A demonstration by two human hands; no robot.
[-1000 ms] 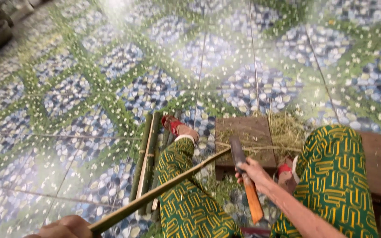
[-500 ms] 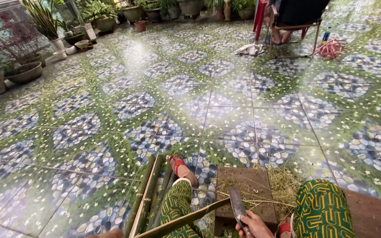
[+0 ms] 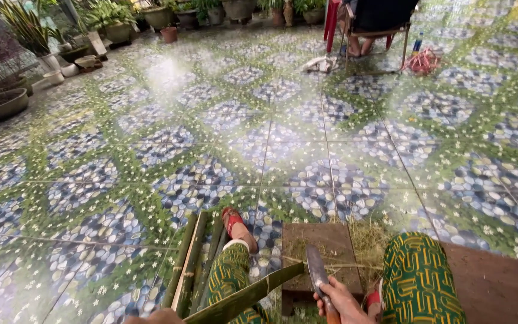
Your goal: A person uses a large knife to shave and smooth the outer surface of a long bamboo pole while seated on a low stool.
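My right hand [image 3: 338, 302] grips a knife [image 3: 317, 271] by its handle at the bottom of the view, the dark blade pointing up over a low wooden block [image 3: 319, 249]. A long green bamboo strip [image 3: 253, 292] runs from the block down to the left, where only the top of my left hand [image 3: 156, 316] shows at the frame's bottom edge, at the strip's lower end. My legs in green and yellow patterned trousers [image 3: 418, 282] sit on either side of the block, with a red sandal [image 3: 233, 221] on my left foot.
Several split bamboo pieces [image 3: 188, 264] lie on the patterned tile floor [image 3: 211, 138] left of my leg. Dry shavings [image 3: 372, 240] are strewn by the block. Potted plants [image 3: 7, 102] line the far left. A person sits on a chair [image 3: 373, 24] far off.
The camera has tilted up, so the floor, plants and the seated person's chair have come into view and my hands have dropped to the bottom edge. The knife stays over the block.
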